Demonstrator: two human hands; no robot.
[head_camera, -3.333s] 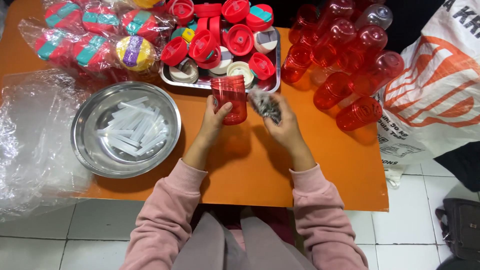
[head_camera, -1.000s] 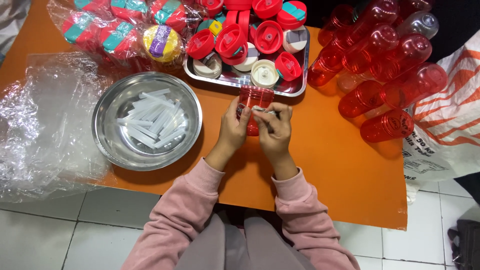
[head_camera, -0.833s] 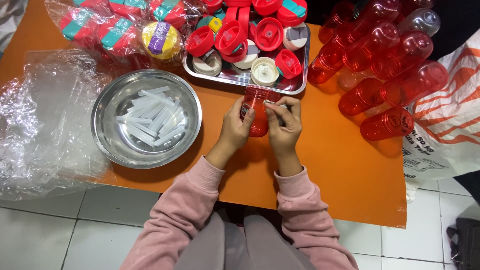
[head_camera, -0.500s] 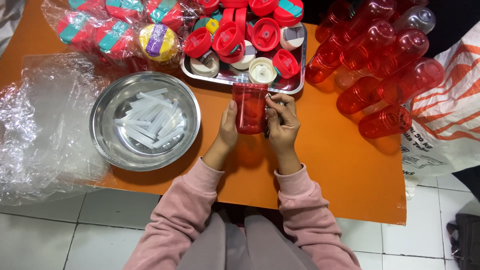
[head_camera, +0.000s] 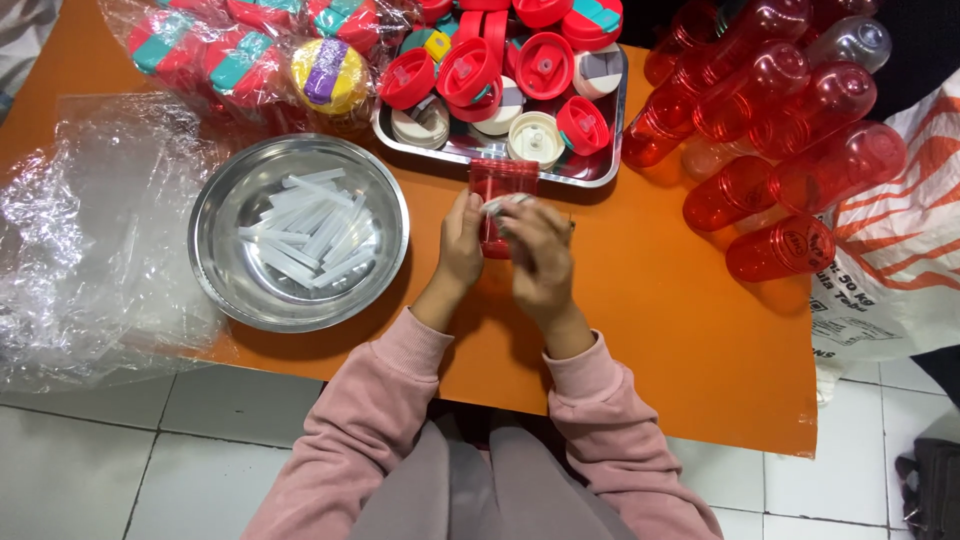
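1. Just above the middle of the frame, the left hand (head_camera: 461, 243) grips a clear red plastic cup (head_camera: 503, 182), fingers wrapped along its left side. Half a second ago the cup stood taller and farther forward of the hands; now it sits low between them, just below the tray's near edge.
2. The right hand (head_camera: 541, 262) has closed over the cup's right side, fingertips curled in at a small pale piece (head_camera: 506, 203) (too small to tell what it is) where a second ago they pinched something at the cup's mouth. Judging by that, the piece is being worked onto or into the cup, and the job on this cup is under way rather than done.
3. The steel tray (head_camera: 597, 172) of red lids (head_camera: 545, 66) and pale round inserts lies at top centre, touching nothing in the hands.
4. The steel bowl (head_camera: 215, 205) of white strips (head_camera: 310, 228) sits at centre left, unchanged in place.
5. Stacked red cups (head_camera: 790, 150) lie at upper right; crumpled clear wrap (head_camera: 85, 230) covers the left of the orange table (head_camera: 690, 330).
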